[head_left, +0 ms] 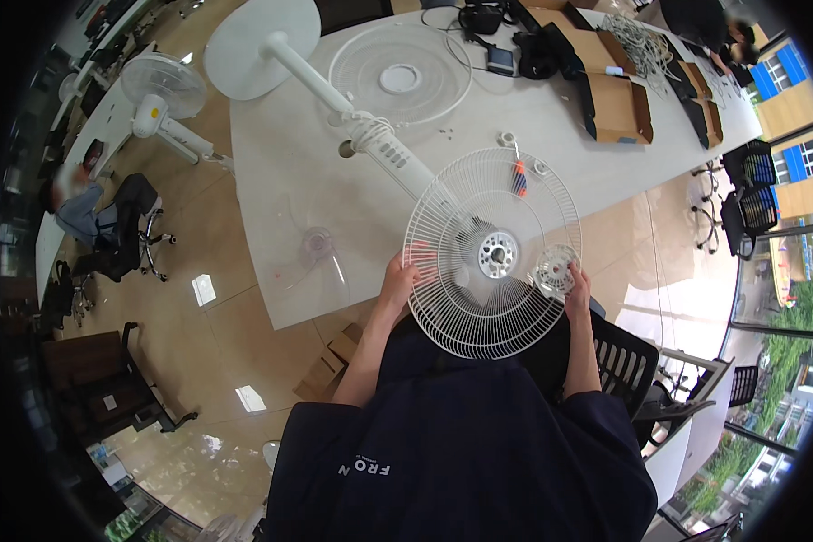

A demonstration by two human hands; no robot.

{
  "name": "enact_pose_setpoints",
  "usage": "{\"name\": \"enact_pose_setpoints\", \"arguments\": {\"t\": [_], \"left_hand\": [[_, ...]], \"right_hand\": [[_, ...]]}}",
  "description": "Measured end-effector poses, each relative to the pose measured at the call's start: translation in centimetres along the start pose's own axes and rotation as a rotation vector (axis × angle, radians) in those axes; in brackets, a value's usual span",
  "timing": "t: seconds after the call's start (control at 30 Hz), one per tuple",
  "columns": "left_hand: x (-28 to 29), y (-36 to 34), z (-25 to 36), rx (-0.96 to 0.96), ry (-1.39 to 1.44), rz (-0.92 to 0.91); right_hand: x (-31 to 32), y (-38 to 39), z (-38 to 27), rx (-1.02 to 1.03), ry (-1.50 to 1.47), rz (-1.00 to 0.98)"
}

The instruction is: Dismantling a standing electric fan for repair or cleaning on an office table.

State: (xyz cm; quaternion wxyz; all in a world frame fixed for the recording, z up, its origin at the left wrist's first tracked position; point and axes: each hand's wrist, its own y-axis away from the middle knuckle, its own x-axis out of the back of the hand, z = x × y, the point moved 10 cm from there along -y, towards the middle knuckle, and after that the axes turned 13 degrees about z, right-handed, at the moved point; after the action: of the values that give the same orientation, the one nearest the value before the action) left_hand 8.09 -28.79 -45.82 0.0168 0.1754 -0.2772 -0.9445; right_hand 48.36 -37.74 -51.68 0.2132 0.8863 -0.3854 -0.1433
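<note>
A white fan grille (461,330) stands at the table's near edge, in front of my body. Its round slotted hub (498,256) shows at the centre. My left hand (397,282) is closed around the left rim of the grille. At the right rim, my right hand (579,291) pinches a small pale slotted disc (554,269), which overlaps the grille wires. Behind the grille a white fan stand (312,79) with a control panel lies across the table toward its round base (235,54). An orange and blue screwdriver (519,179) shows through the wires.
On the white table (280,181) lie a clear fan blade (316,244) and another round grille (400,77). Open cardboard boxes (616,108) and tangled cables (641,45) are at the far right. An assembled fan (158,95) stands left. Another person (90,217) sits beyond.
</note>
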Motion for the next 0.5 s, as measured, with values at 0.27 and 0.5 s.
{"name": "enact_pose_setpoints", "arguments": {"t": [0.27,0.5], "left_hand": [[-0.7,1.9,1.6,0.021,-0.115,-0.064],[-0.2,4.5,2.6,0.037,0.048,-0.074]], "right_hand": [[-0.4,-0.1,1.2,-0.034,0.047,0.015],[-0.5,2.3,-1.1,0.002,0.072,-0.029]]}}
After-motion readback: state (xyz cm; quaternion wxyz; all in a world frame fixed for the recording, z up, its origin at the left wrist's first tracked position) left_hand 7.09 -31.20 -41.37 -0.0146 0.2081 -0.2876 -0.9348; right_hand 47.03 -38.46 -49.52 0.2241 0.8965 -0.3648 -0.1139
